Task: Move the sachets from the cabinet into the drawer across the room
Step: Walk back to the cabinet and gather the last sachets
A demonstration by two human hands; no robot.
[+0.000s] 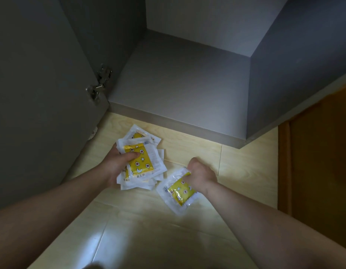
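My left hand grips a stack of several sachets, white packets with yellow centres printed with stars and flowers, thumb pressed on the top one. My right hand pinches the top edge of one more such sachet, which hangs just above the floor to the right of the stack. Both hands are in front of the open grey cabinet, whose bottom shelf shows no sachets. The drawer is not in view.
The cabinet door stands open at the left, held by a metal hinge. A pale wood-look tiled floor lies below my arms. A brown wooden panel stands at the right.
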